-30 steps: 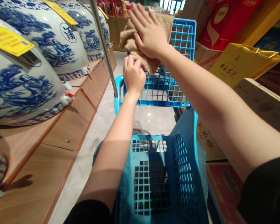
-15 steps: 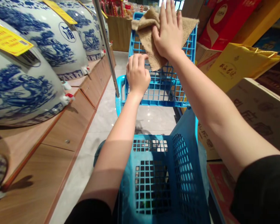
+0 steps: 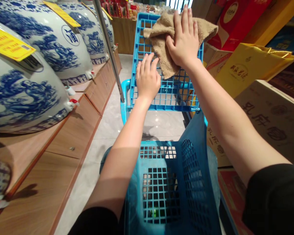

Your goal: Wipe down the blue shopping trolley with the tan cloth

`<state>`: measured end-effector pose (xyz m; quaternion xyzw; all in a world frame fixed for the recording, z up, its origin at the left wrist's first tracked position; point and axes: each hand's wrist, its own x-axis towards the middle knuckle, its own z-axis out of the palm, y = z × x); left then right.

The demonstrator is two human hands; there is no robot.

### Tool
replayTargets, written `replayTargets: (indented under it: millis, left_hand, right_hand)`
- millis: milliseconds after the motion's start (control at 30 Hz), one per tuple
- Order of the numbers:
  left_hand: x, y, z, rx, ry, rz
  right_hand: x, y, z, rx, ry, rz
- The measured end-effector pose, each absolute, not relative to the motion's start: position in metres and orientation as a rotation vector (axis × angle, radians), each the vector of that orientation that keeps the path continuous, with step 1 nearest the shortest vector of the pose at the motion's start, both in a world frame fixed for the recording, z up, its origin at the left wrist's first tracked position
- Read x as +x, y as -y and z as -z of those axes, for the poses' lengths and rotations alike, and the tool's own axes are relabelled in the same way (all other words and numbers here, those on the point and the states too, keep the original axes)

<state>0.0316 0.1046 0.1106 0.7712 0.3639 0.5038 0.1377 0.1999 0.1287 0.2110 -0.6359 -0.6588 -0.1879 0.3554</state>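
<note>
A brown cloth (image 3: pixel 164 49) lies crumpled over the upper part of a blue plastic lattice panel (image 3: pixel 170 107) on a shopping cart. My right hand (image 3: pixel 185 42) is flat on that cloth, fingers extended and pointing away from me, pressing it against the panel. Lower and to the left, my left hand (image 3: pixel 149 78) rests at the panel's left part with its fingers spread and nothing in them. Below my arms is the cart's blue basket (image 3: pixel 194 160) with grid openings. Part of the lattice is hidden behind the cloth and both hands.
Large blue-and-white porcelain jars (image 3: pixel 26 98) with red-handled taps stand along a wooden cabinet (image 3: pixel 63 156) at left. A metal pole (image 3: pixel 110 49) rises from the cart's left side. Cardboard boxes (image 3: pixel 267 120), a yellow gift bag (image 3: pixel 250 65) and a red box (image 3: pixel 235 26) crowd the right.
My right hand and the cloth have shifted slightly right and toward me. The fingers of my left hand, more bent before, are now stretched out, and that hand sits a little farther right.
</note>
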Motion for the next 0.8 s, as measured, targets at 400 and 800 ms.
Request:
replayTargets:
  millis: [400, 800]
  left_hand:
    - [0.032, -0.109, -0.108, 2.224, -1.023, -1.516]
    - [0.027, -0.110, -0.109, 2.261, -1.018, -1.537]
  right_hand:
    - [0.207, -0.072, -0.162, -1.586, 1.875, 0.384]
    - [0.208, -0.089, -0.161, -1.580, 1.694, 0.437]
